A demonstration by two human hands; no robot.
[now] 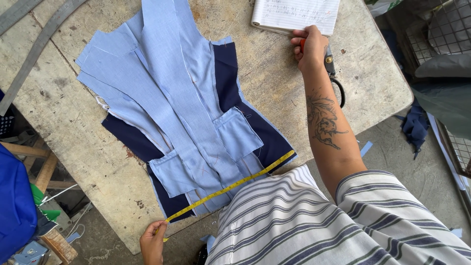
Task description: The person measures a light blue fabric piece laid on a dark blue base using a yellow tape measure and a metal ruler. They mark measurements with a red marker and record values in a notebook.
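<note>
Light blue cut garment pieces lie stacked over navy blue pieces on a worn table. Two light blue pocket pieces sit on top. A yellow tape measure stretches across the lower edge of the fabric. My left hand pinches its end at the table's near edge. My right hand, arm stretched out, is closed around a small red object, and rests at the lower edge of a lined notebook. Black-handled scissors lie just beside that hand.
A long metal ruler lies at the table's top left. Bright blue fabric and a wooden stool stand at the left. A wire crate and dark cloth scraps are at the right on the floor.
</note>
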